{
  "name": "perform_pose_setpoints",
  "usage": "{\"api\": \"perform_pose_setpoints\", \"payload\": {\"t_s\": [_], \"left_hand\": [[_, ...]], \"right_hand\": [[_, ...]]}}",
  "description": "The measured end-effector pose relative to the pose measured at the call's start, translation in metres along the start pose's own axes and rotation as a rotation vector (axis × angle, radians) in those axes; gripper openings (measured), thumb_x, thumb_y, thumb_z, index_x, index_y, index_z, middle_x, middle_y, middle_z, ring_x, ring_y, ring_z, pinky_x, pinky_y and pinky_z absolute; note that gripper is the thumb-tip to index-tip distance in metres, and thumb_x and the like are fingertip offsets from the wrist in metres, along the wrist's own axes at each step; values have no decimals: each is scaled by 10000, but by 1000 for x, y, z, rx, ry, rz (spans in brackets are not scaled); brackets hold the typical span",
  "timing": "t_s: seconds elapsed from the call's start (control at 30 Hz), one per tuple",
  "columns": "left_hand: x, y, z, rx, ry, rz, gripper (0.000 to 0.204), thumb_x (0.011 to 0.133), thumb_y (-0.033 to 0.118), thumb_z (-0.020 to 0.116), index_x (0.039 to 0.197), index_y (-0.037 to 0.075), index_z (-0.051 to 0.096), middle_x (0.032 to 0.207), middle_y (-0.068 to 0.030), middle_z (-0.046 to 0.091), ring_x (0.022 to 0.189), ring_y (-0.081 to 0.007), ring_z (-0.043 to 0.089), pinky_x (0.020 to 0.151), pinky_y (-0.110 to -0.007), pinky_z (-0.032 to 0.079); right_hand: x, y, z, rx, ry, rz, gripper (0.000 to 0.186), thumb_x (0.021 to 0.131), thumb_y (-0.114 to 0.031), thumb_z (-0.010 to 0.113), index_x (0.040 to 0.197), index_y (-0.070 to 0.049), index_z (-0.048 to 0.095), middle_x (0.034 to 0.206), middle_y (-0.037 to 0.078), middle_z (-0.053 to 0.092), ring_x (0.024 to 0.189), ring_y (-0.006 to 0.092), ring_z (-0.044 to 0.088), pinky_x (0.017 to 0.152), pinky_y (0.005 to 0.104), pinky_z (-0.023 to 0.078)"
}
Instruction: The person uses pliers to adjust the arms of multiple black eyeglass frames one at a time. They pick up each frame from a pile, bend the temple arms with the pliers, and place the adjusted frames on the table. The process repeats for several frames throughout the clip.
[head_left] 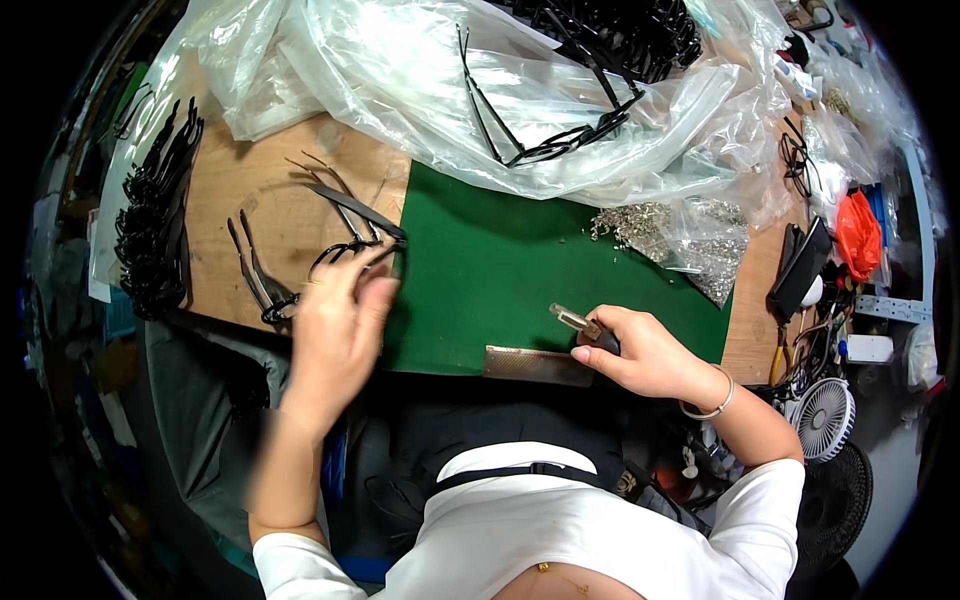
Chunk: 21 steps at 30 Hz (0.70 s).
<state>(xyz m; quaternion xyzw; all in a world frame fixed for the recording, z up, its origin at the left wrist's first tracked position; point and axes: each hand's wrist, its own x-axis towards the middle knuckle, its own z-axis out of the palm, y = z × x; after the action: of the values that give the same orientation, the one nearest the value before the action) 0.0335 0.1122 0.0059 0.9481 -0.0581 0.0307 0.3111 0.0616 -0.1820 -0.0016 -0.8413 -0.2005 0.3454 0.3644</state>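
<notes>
My left hand [340,320] is smeared by motion over the wooden tabletop at the left edge of the green mat. Its fingers reach black eyeglasses [390,236] with their temples pointing away from me; whether they grip them is unclear. Another pair of black glasses [262,285] lies just left of that hand. My right hand [640,350] is closed around a dark-handled hand tool with a metal end [572,318], held above the mat's near edge. Below the tool a flat, textured metal plate [535,365] lies along the table's front edge.
On the green mat [470,270] a heap of small metal parts [640,226] spills from a clear bag. Plastic sheeting [350,80] covers the back, with black glasses [560,145] on it. Stacked frames [155,220] stand far left. A phone [800,268] and white fan [825,418] are right.
</notes>
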Motion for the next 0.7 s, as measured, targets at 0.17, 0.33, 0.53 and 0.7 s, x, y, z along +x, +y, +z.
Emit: {"api": "perform_pose_setpoints", "payload": {"t_s": [0.17,0.33,0.53,0.7], "left_hand": [[13,-50,-1,500,12,-138,228,830,208,526,993,50,500,838,-155,564,780,-346,540,664,-400,436],[18,-66,-26,456,5,-30,286,790,210,583,976,5,513,901,-161,573,837,-334,547,711,-381,437],[121,55,46,-42,205,455,276,790,177,585,989,-9,541,957,-155,569,882,-292,557,756,-336,434],[162,46,83,-141,-21,158,247,853,230,509,924,6,585,791,-115,593,736,-224,555,657,-306,430]], "right_hand": [[8,-2,1,65,79,-11,286,792,-266,578,835,15,546,714,169,558,658,310,558,610,357,435],[-6,5,-4,109,79,33,258,788,-241,581,843,10,551,747,172,575,687,295,574,630,346,443],[-6,5,5,30,108,-7,245,780,-231,586,838,5,548,751,185,565,701,326,564,635,367,444],[-25,12,2,-6,127,-22,210,772,-207,591,837,-13,545,780,171,560,751,325,550,666,380,436]]}}
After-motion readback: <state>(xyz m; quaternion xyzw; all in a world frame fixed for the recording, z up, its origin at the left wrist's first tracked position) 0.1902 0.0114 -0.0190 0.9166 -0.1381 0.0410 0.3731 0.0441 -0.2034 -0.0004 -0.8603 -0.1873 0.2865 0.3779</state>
